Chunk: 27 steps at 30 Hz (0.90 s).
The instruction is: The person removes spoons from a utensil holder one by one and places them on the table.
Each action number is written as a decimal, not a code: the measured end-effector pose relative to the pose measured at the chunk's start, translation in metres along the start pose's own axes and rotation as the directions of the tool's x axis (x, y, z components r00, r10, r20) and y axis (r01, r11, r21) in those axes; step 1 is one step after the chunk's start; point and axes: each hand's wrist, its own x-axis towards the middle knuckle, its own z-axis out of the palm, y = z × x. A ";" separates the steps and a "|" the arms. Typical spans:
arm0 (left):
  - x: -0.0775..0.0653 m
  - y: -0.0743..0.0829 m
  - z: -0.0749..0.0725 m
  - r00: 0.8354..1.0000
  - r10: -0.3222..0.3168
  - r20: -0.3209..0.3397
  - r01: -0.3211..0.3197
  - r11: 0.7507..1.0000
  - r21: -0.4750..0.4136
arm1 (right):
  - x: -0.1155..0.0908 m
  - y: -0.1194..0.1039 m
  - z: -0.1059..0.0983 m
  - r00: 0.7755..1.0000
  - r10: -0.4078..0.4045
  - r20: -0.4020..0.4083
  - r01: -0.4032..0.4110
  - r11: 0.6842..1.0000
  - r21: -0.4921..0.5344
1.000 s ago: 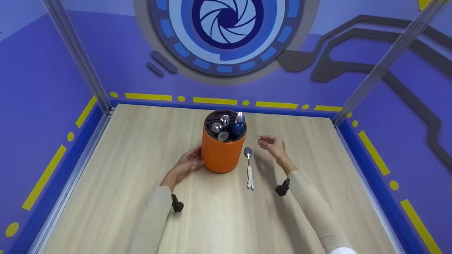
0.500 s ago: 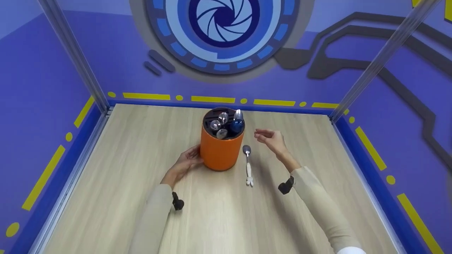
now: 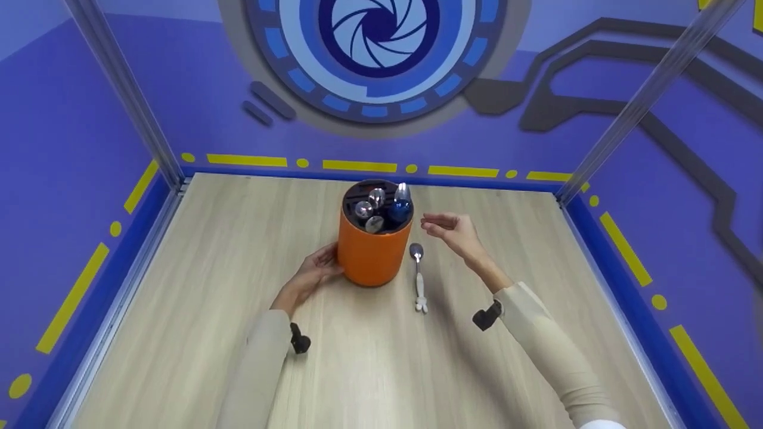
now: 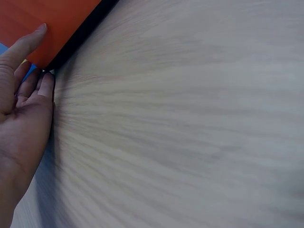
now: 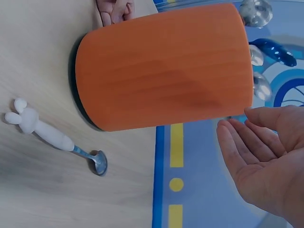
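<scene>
An orange cylindrical utensil holder [image 3: 371, 256] with a black slotted top stands upright on the table. Several spoons stick up from it with bowls on top: silver spoons [image 3: 374, 224] and a blue spoon [image 3: 400, 210]. My left hand [image 3: 311, 275] rests at the holder's lower left side, fingers mostly straight, thumb toward the front. To the right of the rim is my right hand [image 3: 456, 235], palm toward the holder, fingers relaxed and holding nothing. In the right wrist view its fingertips [image 5: 223, 127] are close to the rim. A spoon with a white bunny-shaped handle [image 5: 50, 135] lies to the holder's right.
The light wooden table [image 3: 357, 363] is bounded by blue and purple panels with yellow markings. Metal posts [image 3: 128, 101] stand at the back corners. Each wrist carries a small black camera [image 3: 487, 316].
My right hand has risen slightly and shifted nearer the holder's rim. My left hand stays at the holder's side. The view has shifted a little.
</scene>
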 end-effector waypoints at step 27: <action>-0.002 0.001 0.000 1.000 0.025 0.007 -0.025 0.999 -0.027 | -0.022 -0.042 0.034 0.984 -0.133 0.122 0.134 0.991 0.002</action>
